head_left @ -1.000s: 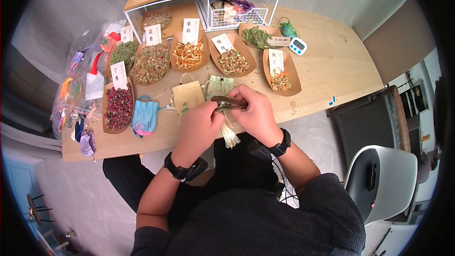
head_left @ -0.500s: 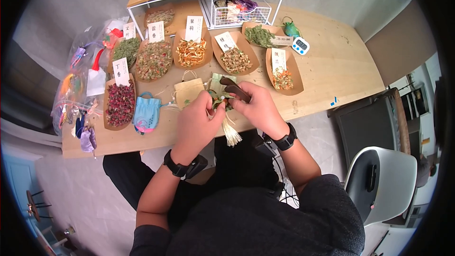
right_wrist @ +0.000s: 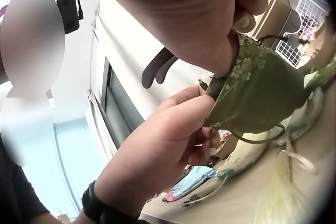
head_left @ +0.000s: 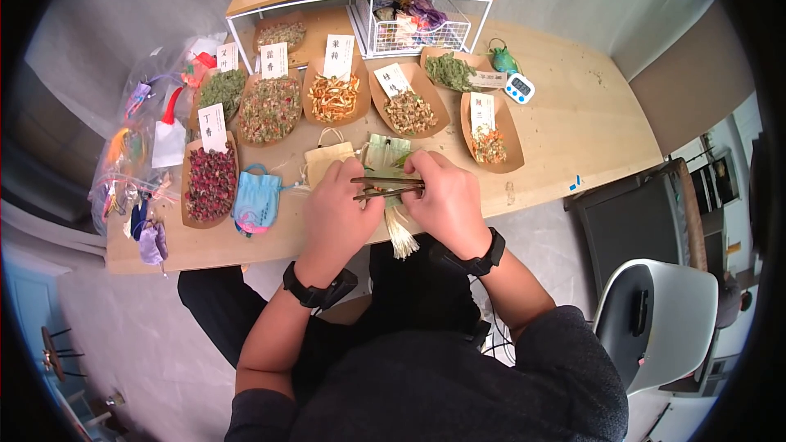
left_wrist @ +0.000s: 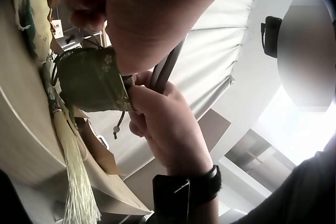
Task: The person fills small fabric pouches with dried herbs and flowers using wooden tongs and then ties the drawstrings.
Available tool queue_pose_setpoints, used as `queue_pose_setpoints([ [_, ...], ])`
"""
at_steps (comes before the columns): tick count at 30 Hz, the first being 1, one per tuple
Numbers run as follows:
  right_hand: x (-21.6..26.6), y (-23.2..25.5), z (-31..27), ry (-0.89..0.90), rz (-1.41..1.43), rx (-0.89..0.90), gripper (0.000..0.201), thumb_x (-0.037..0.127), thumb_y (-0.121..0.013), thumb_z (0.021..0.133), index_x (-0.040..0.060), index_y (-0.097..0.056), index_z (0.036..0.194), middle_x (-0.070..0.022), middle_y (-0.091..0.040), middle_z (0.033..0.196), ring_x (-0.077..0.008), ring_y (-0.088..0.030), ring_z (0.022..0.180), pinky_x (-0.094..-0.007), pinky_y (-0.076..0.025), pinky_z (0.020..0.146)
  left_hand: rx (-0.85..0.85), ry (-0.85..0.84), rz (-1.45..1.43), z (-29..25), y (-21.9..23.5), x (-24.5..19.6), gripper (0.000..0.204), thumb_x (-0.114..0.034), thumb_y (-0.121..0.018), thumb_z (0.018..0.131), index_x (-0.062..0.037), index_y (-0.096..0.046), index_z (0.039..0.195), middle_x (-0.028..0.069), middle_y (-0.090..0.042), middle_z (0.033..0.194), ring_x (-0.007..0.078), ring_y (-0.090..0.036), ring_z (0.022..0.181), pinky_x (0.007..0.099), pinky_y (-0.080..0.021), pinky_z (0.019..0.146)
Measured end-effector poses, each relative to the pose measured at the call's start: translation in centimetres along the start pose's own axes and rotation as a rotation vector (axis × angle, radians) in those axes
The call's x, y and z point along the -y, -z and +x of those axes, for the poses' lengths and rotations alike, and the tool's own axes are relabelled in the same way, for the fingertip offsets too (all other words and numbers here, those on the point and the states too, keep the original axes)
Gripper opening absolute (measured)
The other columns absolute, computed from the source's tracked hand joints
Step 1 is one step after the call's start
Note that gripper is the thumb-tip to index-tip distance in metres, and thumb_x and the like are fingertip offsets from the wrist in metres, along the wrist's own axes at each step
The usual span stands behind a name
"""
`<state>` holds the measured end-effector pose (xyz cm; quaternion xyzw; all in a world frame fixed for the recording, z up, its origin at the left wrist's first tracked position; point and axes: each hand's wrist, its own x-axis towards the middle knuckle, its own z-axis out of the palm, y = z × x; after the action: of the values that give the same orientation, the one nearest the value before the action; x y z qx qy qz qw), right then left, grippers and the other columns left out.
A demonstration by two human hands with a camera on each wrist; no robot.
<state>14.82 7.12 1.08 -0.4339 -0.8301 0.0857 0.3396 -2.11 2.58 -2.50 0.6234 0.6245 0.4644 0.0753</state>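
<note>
Both hands hold up the mouth of a dark green drawstring pouch (left_wrist: 89, 79) with a pale flower pattern. My left hand (head_left: 340, 209) pinches one side of its rim. On the other side my right hand (head_left: 449, 206) grips the rim and also holds dark brown tongs (head_left: 383, 181), whose two arms point left across the gap between the hands. In the right wrist view the tongs (right_wrist: 156, 69) stick out past the right hand, and the pouch (right_wrist: 262, 90) hangs with its cord looped below. What is inside the pouch is hidden. A cream tassel (head_left: 401, 236) hangs at the table edge.
Paper trays of dried herbs line the table (head_left: 573, 131), among them rosebuds (head_left: 209, 184) and orange peel-like strips (head_left: 334, 98). A cream pouch (head_left: 321, 164), a pale green pouch (head_left: 385, 147) and a blue pouch (head_left: 258, 200) lie nearby. A timer (head_left: 519, 88) stands at the right.
The tongs have swung from pointing up-left away from me to lying level across toward the left hand. The left fingers have shifted on the pouch rim.
</note>
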Motion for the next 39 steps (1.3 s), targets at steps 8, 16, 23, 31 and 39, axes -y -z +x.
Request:
queue_pose_setpoints([
  [8,-0.8,1.0,1.1,-0.123,0.158,0.121,0.017,0.007,-0.076,0.075,0.0033,-0.065,0.087,-0.0148,-0.066,0.073,-0.0316,-0.067,0.067,-0.0405,-0.052,0.062,0.239,0.185,-0.362,1.1,1.2,1.5,0.035,-0.006,-0.074,0.079,-0.0056,-0.056,0.109,0.0084,-0.061,0.102,0.0249,-0.067,0.087,0.0411,-0.055,0.073],
  [16,0.8,4.7,5.3,-0.192,0.152,0.313,0.015,0.012,-0.075,0.078,0.0026,-0.075,0.089,-0.019,-0.07,0.078,-0.0383,-0.069,0.077,-0.0448,-0.054,0.071,0.223,0.017,-0.505,0.7,1.6,0.3,0.043,-0.01,-0.083,0.083,-0.0023,-0.06,0.119,0.0102,-0.064,0.113,0.0201,-0.065,0.107,0.0352,-0.052,0.096],
  [23,0.2,4.9,6.5,-0.032,0.035,0.305,0.018,0.01,-0.076,0.082,0.0002,-0.074,0.097,-0.0202,-0.07,0.081,-0.0376,-0.068,0.076,-0.0408,-0.053,0.07,0.363,0.057,-0.47,1.3,3.0,2.2,0.021,-0.002,-0.075,0.089,0.0,-0.066,0.108,0.0072,-0.068,0.104,0.0157,-0.067,0.097,0.031,-0.054,0.091],
  [31,-0.1,4.9,6.9,0.074,0.194,0.378,0.017,0.007,-0.077,0.086,-0.0013,-0.072,0.1,-0.0191,-0.067,0.082,-0.0339,-0.064,0.073,-0.0396,-0.051,0.07,0.178,-0.138,-0.289,1.5,2.7,2.0,0.016,-0.001,-0.067,0.091,0.0009,-0.067,0.107,0.0143,-0.067,0.102,0.0263,-0.067,0.092,0.0355,-0.052,0.082],
  [39,-0.1,3.9,7.2,0.215,0.338,0.427,0.016,0.009,-0.077,0.089,-0.0022,-0.071,0.098,-0.0169,-0.063,0.077,-0.0289,-0.058,0.067,-0.0386,-0.047,0.066,0.323,0.133,-0.545,1.1,2.0,1.4,0.031,-0.004,-0.061,0.098,0.0005,-0.062,0.128,0.0122,-0.066,0.117,0.0273,-0.06,0.119,0.0388,-0.046,0.1],
])
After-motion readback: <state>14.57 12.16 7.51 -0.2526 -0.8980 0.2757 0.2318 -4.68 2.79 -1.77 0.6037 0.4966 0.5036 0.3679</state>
